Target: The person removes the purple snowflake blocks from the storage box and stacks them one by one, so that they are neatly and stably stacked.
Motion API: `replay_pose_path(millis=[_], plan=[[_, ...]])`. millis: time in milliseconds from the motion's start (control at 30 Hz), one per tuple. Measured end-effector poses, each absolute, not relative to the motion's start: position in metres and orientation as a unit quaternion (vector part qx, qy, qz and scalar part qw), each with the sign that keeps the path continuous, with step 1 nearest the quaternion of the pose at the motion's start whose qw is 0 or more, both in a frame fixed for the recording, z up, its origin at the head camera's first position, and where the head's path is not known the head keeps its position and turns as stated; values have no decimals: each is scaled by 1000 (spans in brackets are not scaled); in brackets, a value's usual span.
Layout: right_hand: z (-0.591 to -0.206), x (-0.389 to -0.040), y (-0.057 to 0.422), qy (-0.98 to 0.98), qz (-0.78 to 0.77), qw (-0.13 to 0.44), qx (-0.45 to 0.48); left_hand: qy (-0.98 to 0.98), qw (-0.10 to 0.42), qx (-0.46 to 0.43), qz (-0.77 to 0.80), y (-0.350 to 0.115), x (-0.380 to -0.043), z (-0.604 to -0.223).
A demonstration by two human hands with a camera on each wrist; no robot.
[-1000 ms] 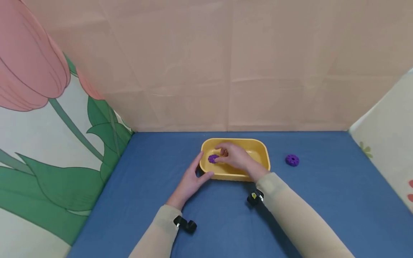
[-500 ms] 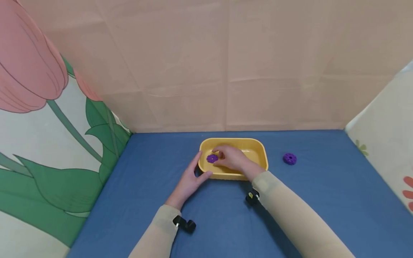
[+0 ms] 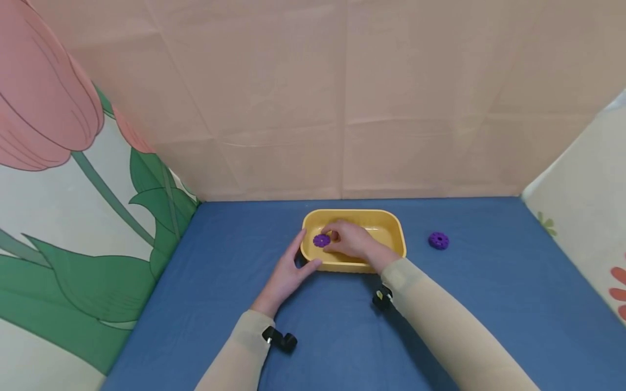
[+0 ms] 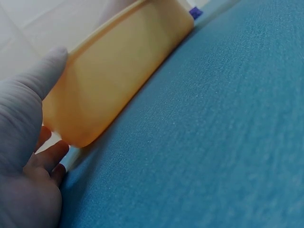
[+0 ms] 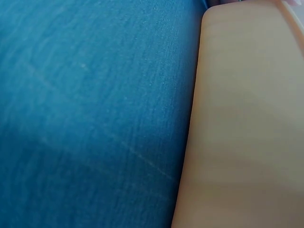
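A purple scalloped disc lies at the left end inside a yellow plastic tray. My right hand reaches over the tray's front rim. Its thumb and index finger are spread on the near and far sides of the disc, the other fingers tucked in. My left hand holds the tray's front left corner. In the left wrist view, the thumb lies at the rim and the fingers bend round the end wall. The right wrist view shows mostly the tray's outer wall; the right hand's work is hidden there.
A second purple disc, round with small holes, lies on the blue cloth to the right of the tray. A beige sheet hangs behind, with a tulip-print sheet on the left and a pale one on the right.
The right thumb has come off the disc towards the near side, and the fingers have spread wider. The head view has shifted slightly. My left hand stays on the tray.
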State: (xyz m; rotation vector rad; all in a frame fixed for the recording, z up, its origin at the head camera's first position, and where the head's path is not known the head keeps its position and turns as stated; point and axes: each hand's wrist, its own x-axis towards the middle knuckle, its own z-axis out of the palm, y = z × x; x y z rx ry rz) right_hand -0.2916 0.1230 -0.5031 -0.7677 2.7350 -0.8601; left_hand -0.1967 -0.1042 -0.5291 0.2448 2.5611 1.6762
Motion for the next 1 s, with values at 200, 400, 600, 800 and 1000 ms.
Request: replay_pose_path(millis=[200,400,600,800,1000], plan=[[-503,-290,123,919,-290,89,-252,835,35,79,543,-104,-197,-529],[-502,-289,124,920,-285,88,-253,838,35,74,539,-103,-197,-528],[-501,-290,123,921,-284,92,-250,835,38,69,544,-103,-196,-528],[-499,-288,122,922,-286,94,-244,835,37,71,545,-104,-196,-530],[-498,-287,122,925,-284,86,-238,836,37,72,543,-104,-196,-530]])
